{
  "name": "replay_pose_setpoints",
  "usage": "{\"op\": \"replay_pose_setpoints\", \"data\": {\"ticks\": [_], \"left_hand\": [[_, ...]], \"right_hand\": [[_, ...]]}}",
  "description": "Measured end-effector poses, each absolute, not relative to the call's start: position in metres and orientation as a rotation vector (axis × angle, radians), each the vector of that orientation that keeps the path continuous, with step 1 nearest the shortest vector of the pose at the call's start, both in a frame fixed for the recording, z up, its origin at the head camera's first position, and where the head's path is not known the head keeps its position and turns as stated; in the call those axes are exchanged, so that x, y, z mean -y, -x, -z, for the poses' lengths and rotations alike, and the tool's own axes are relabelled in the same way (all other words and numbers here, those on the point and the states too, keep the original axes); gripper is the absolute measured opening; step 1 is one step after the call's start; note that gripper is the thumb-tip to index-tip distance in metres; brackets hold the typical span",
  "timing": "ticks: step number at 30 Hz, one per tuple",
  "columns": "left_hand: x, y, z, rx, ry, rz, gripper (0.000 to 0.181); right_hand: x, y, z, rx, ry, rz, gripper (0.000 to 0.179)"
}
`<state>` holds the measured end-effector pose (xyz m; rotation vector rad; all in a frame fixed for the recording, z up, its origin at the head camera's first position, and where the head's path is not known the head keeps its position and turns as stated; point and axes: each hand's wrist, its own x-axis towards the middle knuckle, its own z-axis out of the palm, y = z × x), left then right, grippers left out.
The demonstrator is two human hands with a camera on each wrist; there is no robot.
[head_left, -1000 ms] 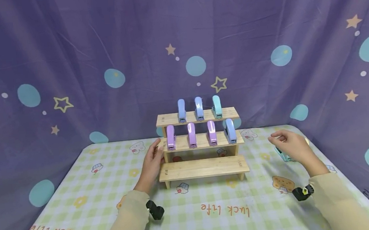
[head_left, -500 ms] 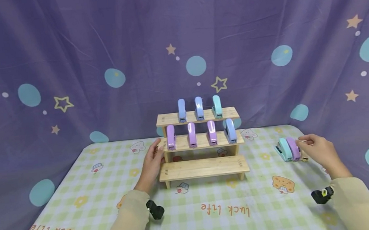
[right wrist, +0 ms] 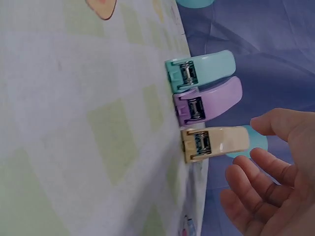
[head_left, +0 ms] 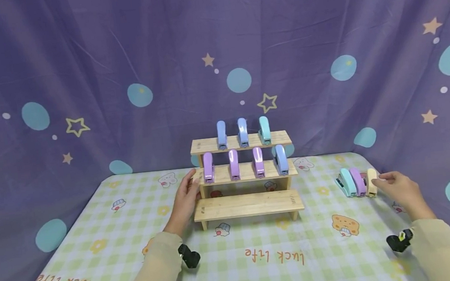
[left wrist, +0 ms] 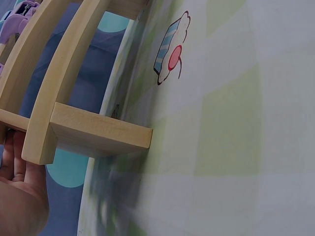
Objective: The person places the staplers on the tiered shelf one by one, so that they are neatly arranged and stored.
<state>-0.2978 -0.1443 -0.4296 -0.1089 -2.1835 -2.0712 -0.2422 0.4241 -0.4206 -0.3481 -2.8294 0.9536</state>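
Note:
My left hand (head_left: 186, 195) rests against the left end of a three-step wooden display rack (head_left: 248, 206). In the left wrist view its fingers (left wrist: 18, 160) reach up straight beside the wood and their tips are hidden. My right hand (head_left: 401, 189) is beside a cream-yellow stapler (head_left: 371, 182) at the table's right. Thumb and fingers are spread around the stapler's upper end, with a gap showing in the right wrist view. Directly left of it stand a purple stapler (head_left: 358, 182) and a mint-green stapler (head_left: 347, 182), side by side.
The rack's top step carries two blue staplers (head_left: 242, 132) and a mint one (head_left: 264, 130). On its middle step stand three purple staplers (head_left: 233, 164) and a blue one (head_left: 281, 159). A checked cloth covers the table (head_left: 137, 241); a purple curtain (head_left: 166, 50) hangs behind.
My right hand has moved right and slightly toward me, past the mint and purple staplers to the yellow one, uncovering all three. The left hand and rack have stayed put.

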Motion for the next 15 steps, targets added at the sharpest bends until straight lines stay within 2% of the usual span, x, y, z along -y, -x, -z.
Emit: {"op": "replay_pose_setpoints", "data": {"ticks": [11,15], "left_hand": [[0.144,0.298,0.43,2.185,0.106,2.068,0.05],[0.145,0.298,0.429,2.191,0.119,2.073,0.051]], "right_hand": [[-0.433,0.255,0.444,2.859,0.472,-1.129,0.081],[-0.433,0.258,0.446,2.863,0.482,-1.159,0.08]]}}
